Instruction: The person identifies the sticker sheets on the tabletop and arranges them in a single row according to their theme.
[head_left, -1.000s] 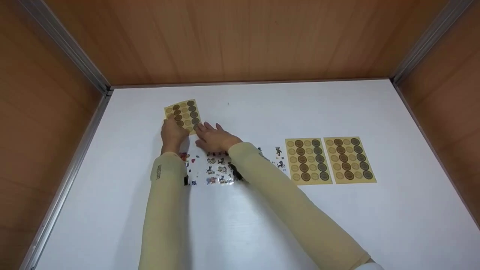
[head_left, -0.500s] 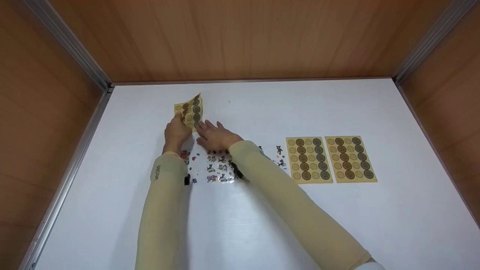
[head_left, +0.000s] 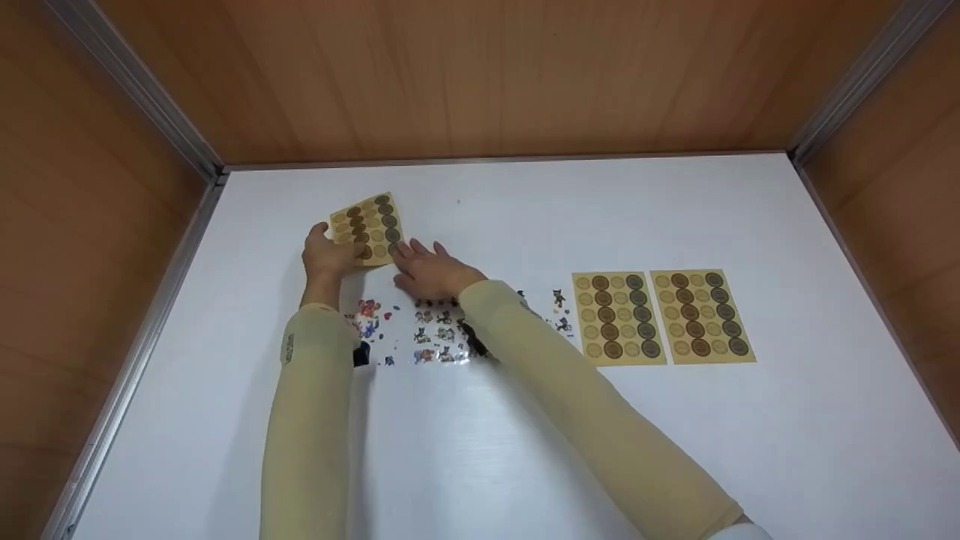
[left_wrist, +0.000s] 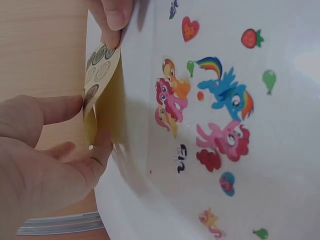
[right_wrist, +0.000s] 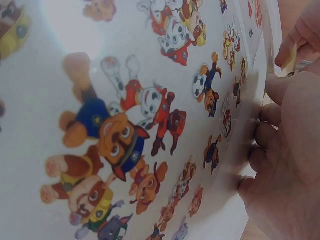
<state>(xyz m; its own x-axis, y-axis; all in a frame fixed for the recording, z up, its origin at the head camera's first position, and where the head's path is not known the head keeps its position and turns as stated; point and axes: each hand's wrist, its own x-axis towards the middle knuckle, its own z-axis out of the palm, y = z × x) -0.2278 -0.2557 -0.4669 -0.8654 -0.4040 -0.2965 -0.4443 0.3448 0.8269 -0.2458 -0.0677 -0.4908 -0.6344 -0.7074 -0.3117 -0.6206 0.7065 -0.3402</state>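
Observation:
My left hand [head_left: 328,256] pinches the left edge of a yellow-tan sheet of round stickers [head_left: 373,225] at the back left of the table. In the left wrist view, the thumb and fingers hold the bent sheet [left_wrist: 103,70] on its near side, with its edge raised. My right hand [head_left: 435,274] lies with fingers extended, its fingertips at the sheet's lower right corner. Right below the hands lie clear sheets of cartoon stickers, with pony figures [left_wrist: 227,100] by the left hand and puppy figures [right_wrist: 115,135] under the right. The right forearm hides part of them.
Two more tan sheets of round stickers, a nearer one [head_left: 618,319] and an outer one [head_left: 702,316], lie side by side to the right. Wood-grain panels [head_left: 480,82] enclose the white table [head_left: 480,442] at the back and sides.
My left hand first moved right, folding up the sheet's top, then shifted back left and regripped near the left edge as the sheet flattened out. My right hand stayed nearly still.

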